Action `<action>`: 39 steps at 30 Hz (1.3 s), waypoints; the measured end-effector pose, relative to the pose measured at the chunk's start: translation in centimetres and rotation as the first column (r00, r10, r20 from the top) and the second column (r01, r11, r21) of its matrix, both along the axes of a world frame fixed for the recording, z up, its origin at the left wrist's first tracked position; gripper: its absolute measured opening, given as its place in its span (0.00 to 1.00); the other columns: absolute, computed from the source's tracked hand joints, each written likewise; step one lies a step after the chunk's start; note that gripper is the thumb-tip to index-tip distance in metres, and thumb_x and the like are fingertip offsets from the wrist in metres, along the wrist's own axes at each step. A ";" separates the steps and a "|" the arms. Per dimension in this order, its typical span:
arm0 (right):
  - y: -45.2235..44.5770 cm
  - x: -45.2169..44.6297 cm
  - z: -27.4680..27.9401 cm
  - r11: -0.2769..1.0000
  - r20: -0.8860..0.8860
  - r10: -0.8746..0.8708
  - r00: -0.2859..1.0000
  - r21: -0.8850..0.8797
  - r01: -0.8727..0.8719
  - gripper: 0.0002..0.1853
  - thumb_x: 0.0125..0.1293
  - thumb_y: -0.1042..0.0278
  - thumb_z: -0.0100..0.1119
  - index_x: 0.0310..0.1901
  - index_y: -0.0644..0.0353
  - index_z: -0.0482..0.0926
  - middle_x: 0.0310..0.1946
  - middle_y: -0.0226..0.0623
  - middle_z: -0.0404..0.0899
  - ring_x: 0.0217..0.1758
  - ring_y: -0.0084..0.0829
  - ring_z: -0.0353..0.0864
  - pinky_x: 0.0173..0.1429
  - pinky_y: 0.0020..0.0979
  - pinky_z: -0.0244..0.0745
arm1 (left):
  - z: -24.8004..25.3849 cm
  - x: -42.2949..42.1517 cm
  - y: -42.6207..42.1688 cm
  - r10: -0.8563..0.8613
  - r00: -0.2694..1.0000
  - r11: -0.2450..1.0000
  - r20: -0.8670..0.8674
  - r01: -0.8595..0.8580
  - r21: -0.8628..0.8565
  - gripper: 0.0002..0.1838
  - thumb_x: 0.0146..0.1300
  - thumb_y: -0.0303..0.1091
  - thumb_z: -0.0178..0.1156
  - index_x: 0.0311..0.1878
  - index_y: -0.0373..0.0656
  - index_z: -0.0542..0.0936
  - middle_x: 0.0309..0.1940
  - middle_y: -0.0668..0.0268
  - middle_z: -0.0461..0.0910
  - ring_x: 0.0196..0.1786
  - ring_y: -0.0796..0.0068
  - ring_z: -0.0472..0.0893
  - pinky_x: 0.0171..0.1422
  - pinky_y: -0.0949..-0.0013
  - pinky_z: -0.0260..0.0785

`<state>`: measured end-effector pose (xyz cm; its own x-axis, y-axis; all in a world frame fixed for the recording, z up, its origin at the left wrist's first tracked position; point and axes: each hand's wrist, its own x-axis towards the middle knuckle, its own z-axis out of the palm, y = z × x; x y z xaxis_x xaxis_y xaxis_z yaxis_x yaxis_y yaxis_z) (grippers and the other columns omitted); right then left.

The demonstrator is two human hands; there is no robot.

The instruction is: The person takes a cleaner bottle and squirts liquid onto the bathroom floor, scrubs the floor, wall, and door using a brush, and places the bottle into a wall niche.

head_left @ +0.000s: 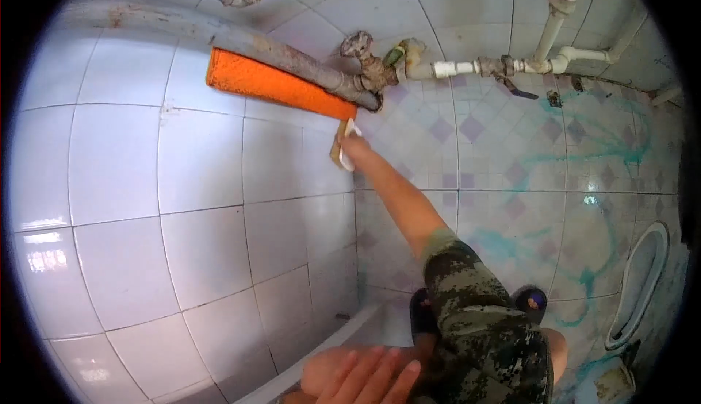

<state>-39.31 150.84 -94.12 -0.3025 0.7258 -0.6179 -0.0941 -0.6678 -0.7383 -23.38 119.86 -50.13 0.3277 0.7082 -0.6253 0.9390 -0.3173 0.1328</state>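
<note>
Against tiled wall near right edge, probably scrubbing; clenching brush in right fingers, resting left fingers loose, seemingly empty; next, press steadily.

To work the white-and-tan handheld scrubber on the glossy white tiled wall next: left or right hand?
Right, I'd say. The right hand already has the scrubber in its grip beside the wall, arm stretched out. The left hand lies low near a bent knee, well away from the scrubber.
</note>
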 end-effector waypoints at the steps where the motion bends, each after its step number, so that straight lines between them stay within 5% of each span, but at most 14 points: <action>1: -1.8 -0.2 0.5 0.999 0.083 0.030 0.996 0.018 -0.032 0.36 0.63 0.47 0.53 0.67 0.57 0.57 0.55 0.49 0.73 0.55 0.47 0.75 0.51 0.50 0.74 | -0.2 -0.1 -0.2 -0.006 1.000 1.000 0.000 0.006 0.006 0.26 0.65 0.39 0.49 0.66 0.43 0.66 0.63 0.52 0.66 0.67 0.53 0.65 0.73 0.50 0.48; 9: -23.1 -1.7 0.0 0.981 0.067 0.194 0.979 -0.045 -0.191 0.42 0.62 0.40 0.48 0.72 0.54 0.49 0.56 0.63 0.68 0.61 0.63 0.63 0.64 0.46 0.62 | -0.8 1.0 -1.2 -0.003 0.988 1.000 0.157 0.000 0.014 0.30 0.63 0.41 0.54 0.68 0.44 0.63 0.63 0.53 0.65 0.68 0.53 0.62 0.73 0.51 0.49; 14: -27.0 4.2 2.7 0.900 0.254 0.387 0.886 0.103 -0.423 0.37 0.61 0.47 0.53 0.69 0.51 0.57 0.61 0.59 0.60 0.62 0.58 0.60 0.63 0.53 0.58 | -0.8 1.0 -2.5 -0.063 0.987 0.995 0.148 0.050 0.089 0.31 0.62 0.40 0.55 0.68 0.44 0.62 0.63 0.54 0.65 0.67 0.54 0.63 0.72 0.50 0.50; 16: -27.2 7.5 1.6 0.559 0.696 0.187 0.693 0.505 -0.658 0.31 0.61 0.56 0.52 0.66 0.52 0.63 0.59 0.55 0.62 0.60 0.53 0.62 0.60 0.56 0.59 | -0.7 1.1 -2.8 -0.073 0.985 0.991 0.158 0.053 0.123 0.32 0.61 0.40 0.56 0.68 0.44 0.62 0.63 0.54 0.65 0.67 0.54 0.64 0.72 0.50 0.51; 18: -25.6 9.8 -0.9 0.147 0.823 -0.301 0.482 0.540 -0.829 0.25 0.60 0.63 0.49 0.61 0.52 0.68 0.58 0.51 0.64 0.57 0.50 0.65 0.57 0.56 0.61 | -0.4 1.3 -2.9 -0.113 0.983 0.981 0.142 0.088 0.171 0.32 0.59 0.41 0.59 0.66 0.44 0.64 0.61 0.54 0.66 0.65 0.55 0.65 0.70 0.53 0.55; 20: -22.2 11.7 -2.7 0.297 0.870 -0.345 0.353 0.458 -0.838 0.23 0.62 0.64 0.47 0.60 0.52 0.69 0.57 0.49 0.66 0.56 0.48 0.67 0.57 0.55 0.62 | -1.9 1.1 -3.2 -0.148 0.978 0.965 0.146 0.111 0.237 0.32 0.58 0.41 0.60 0.65 0.44 0.65 0.60 0.55 0.67 0.64 0.56 0.66 0.69 0.54 0.57; 21: -18.5 15.2 2.1 0.552 0.923 0.006 0.384 0.317 -0.771 0.21 0.63 0.63 0.47 0.58 0.52 0.70 0.56 0.48 0.68 0.57 0.45 0.68 0.57 0.56 0.62 | -2.5 1.0 -3.5 -0.178 0.975 0.944 0.129 0.132 0.303 0.32 0.57 0.42 0.61 0.64 0.44 0.65 0.59 0.55 0.68 0.62 0.56 0.68 0.68 0.55 0.59; 23: -15.1 22.4 -0.5 0.600 0.867 -0.400 0.296 0.492 -0.630 0.19 0.64 0.63 0.45 0.58 0.47 0.71 0.56 0.47 0.69 0.57 0.46 0.69 0.57 0.54 0.64 | -2.5 1.0 -2.7 -0.152 0.975 0.939 0.161 0.092 0.331 0.32 0.56 0.42 0.62 0.63 0.44 0.66 0.57 0.56 0.69 0.61 0.57 0.68 0.66 0.55 0.60; 26: -14.1 34.6 -0.1 0.767 0.907 -0.422 0.003 0.359 -0.532 0.27 0.62 0.62 0.49 0.65 0.40 0.65 0.56 0.50 0.68 0.56 0.49 0.69 0.53 0.50 0.67 | -2.0 1.0 -1.9 -0.148 0.964 0.913 0.221 0.047 0.406 0.30 0.54 0.41 0.62 0.60 0.42 0.68 0.55 0.56 0.71 0.58 0.58 0.70 0.64 0.55 0.61; 28: -16.4 37.6 -0.4 0.805 0.872 -0.474 -0.124 0.372 -0.462 0.28 0.61 0.61 0.50 0.65 0.40 0.65 0.56 0.50 0.68 0.55 0.49 0.69 0.51 0.50 0.68 | -0.8 1.6 -1.4 0.047 0.958 0.995 0.282 -0.071 0.075 0.30 0.54 0.41 0.62 0.59 0.41 0.69 0.55 0.56 0.71 0.58 0.59 0.69 0.65 0.55 0.61; 29: -18.2 37.3 -0.8 0.838 0.910 -0.404 -0.097 0.326 -0.438 0.28 0.61 0.62 0.50 0.65 0.40 0.66 0.57 0.52 0.68 0.55 0.51 0.69 0.50 0.51 0.67 | -0.6 1.8 -1.5 0.111 0.951 0.994 0.290 -0.104 -0.040 0.30 0.54 0.41 0.62 0.59 0.41 0.69 0.55 0.56 0.71 0.58 0.59 0.69 0.65 0.55 0.61; 31: -22.2 34.1 0.0 0.824 0.959 -0.277 0.057 0.268 -0.500 0.27 0.60 0.62 0.50 0.64 0.42 0.66 0.57 0.56 0.68 0.54 0.53 0.70 0.51 0.54 0.66 | -1.4 1.8 -2.4 -0.270 0.939 0.894 0.212 0.162 0.419 0.31 0.54 0.41 0.63 0.60 0.41 0.68 0.55 0.56 0.70 0.58 0.59 0.69 0.65 0.55 0.60; 36: -29.1 21.7 -0.2 0.293 0.893 -0.259 0.368 0.436 -0.851 0.27 0.58 0.68 0.51 0.61 0.40 0.68 0.55 0.47 0.66 0.56 0.46 0.68 0.54 0.51 0.65 | -2.2 2.0 -3.4 -0.217 0.952 0.903 0.217 0.111 0.415 0.33 0.51 0.42 0.65 0.60 0.41 0.67 0.55 0.57 0.70 0.58 0.59 0.69 0.66 0.55 0.60; 39: -23.1 23.9 0.7 0.448 0.942 -0.158 0.298 0.337 -0.828 0.26 0.60 0.65 0.49 0.63 0.41 0.68 0.55 0.48 0.66 0.56 0.46 0.67 0.53 0.50 0.66 | -1.5 1.1 -3.5 -0.145 0.974 0.929 0.175 0.073 0.363 0.35 0.49 0.43 0.66 0.61 0.42 0.67 0.55 0.58 0.70 0.59 0.59 0.69 0.66 0.55 0.60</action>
